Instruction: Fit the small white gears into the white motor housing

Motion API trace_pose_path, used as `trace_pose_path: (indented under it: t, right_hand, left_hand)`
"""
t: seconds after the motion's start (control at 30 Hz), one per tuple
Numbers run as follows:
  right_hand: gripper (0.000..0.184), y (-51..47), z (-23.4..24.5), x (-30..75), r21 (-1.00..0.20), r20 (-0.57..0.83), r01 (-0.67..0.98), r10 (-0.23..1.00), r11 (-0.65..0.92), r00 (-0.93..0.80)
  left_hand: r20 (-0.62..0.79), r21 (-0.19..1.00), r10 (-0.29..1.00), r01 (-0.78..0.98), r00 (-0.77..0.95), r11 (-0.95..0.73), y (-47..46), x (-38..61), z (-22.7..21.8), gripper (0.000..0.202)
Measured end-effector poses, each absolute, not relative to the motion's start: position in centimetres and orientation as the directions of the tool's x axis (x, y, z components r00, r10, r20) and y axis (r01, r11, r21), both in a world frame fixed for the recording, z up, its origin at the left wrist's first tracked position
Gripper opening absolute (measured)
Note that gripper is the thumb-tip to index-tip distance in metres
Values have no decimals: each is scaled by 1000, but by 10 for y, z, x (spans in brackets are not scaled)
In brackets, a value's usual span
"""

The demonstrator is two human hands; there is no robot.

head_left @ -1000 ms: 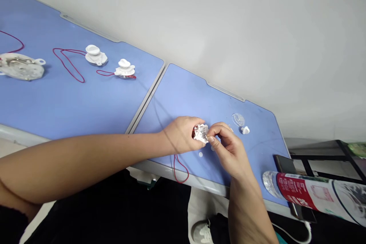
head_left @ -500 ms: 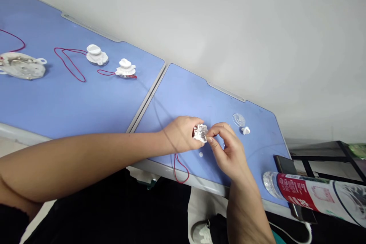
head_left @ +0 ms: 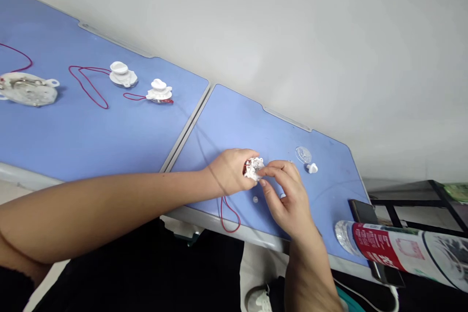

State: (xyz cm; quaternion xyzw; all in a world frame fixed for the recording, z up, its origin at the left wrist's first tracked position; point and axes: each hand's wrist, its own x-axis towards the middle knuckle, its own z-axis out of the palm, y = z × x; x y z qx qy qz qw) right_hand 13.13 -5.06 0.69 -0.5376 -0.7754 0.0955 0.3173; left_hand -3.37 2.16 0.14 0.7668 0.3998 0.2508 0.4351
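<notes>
My left hand (head_left: 230,171) grips a small white plastic gear unit (head_left: 253,167) just above the right blue table (head_left: 237,122). A red wire (head_left: 228,214) hangs from it over the table's front edge. My right hand (head_left: 287,195) reaches in from the right, thumb and forefinger pinched at the unit's right side. A tiny white part (head_left: 255,200) lies on the table below the unit. A clear round cover (head_left: 303,154) and a small white knob (head_left: 312,168) lie a little to the right of my hands.
On the left blue table (head_left: 91,126) lie two white units (head_left: 122,73) (head_left: 159,91) with red wires and a larger round metal plate (head_left: 29,88). A lying water bottle with a red label (head_left: 387,246) and a dark phone (head_left: 363,212) sit at the right table edge.
My right hand has shifted slightly left and closer onto the unit. The view has drifted a little; the left hand keeps its grip.
</notes>
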Motion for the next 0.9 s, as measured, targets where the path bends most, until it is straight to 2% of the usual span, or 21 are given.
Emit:
trace_pose_path:
  t: [0.13,0.23,0.37,0.53,0.73,0.9]
  right_hand:
    - [17,-51,8,134,-584,476,718,876,378,-74]
    - [7,-52,5,140,-599,515,734,856,322,45]
    - [10,-60,-5,151,-526,452,818,891,233,37]
    - [12,-76,-14,161,-382,452,912,891,149,44]
    - [13,-84,-19,165,-316,366,936,930,159,-35]
    - [15,-83,-24,163,-318,358,936,933,148,-25]
  left_hand:
    - [36,891,840,363,541,-272,22,-34,-1,52]
    - [15,917,840,328,542,-227,22,-33,-5,55]
    - [-25,962,830,238,557,-130,23,-32,-12,56]
    - [-85,982,815,189,573,-30,26,-32,-16,61]
    - [-113,981,803,194,585,-3,28,-32,-17,62]
    - [-112,982,795,189,596,-3,30,-32,-19,65]
